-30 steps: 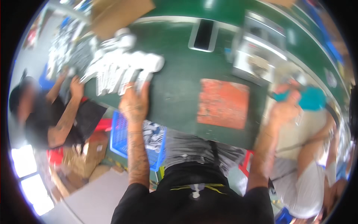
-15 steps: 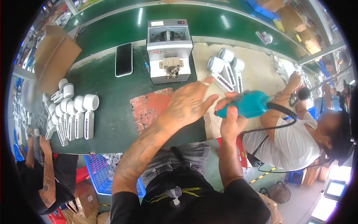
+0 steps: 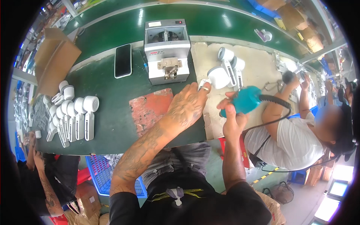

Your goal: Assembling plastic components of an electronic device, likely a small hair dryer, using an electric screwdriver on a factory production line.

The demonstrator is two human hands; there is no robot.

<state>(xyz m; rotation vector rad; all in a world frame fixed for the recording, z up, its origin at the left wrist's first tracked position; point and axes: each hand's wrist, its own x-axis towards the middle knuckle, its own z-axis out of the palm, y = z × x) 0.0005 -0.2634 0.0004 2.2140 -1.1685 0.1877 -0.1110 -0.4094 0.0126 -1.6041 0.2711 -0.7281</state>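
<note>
No longer just reaching, now gripping the handle (image 3: 202,83) of a white round-headed piece (image 3: 218,77) in the left hand (image 3: 188,103); swinging its head from the far left over to the right. With the right hand (image 3: 234,122), shifting the teal tool (image 3: 247,99) slightly toward the far side.

From my remote seat I see a dark green worktop (image 3: 108,112), tan board (image 3: 258,78) covering its right part; beyond runs a glossy green surface (image 3: 208,20) streaked with reflected light; a grey beam (image 3: 325,54) slants upper right; striped tape (image 3: 265,175) crosses the floor (image 3: 212,171); bright panes (image 3: 338,188) glare lower right.
</note>
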